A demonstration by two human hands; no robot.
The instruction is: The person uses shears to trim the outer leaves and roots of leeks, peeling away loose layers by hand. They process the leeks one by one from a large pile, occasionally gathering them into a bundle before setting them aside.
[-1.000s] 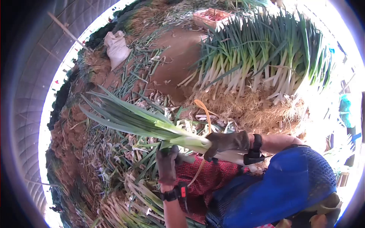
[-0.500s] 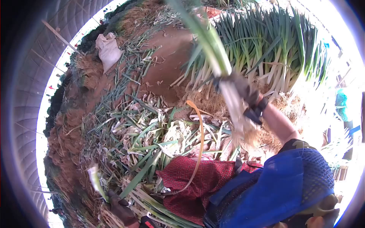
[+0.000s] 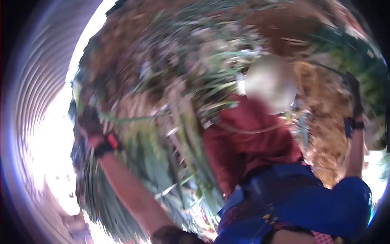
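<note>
On my left a pale, ribbed wall [image 3: 38, 93] curves from the top of the view down to the bottom, its closely spaced ridges running along the bend. Between it and the ground [image 3: 276, 26] I get a strip of glaring white light [image 3: 50, 158], washed out too far for me to read anything beyond. The ground is bare brown earth near its far edge, with blurred plant litter [image 3: 195, 49] strewn across the middle. More harsh light [image 3: 380, 162] burns at my lower right.
</note>
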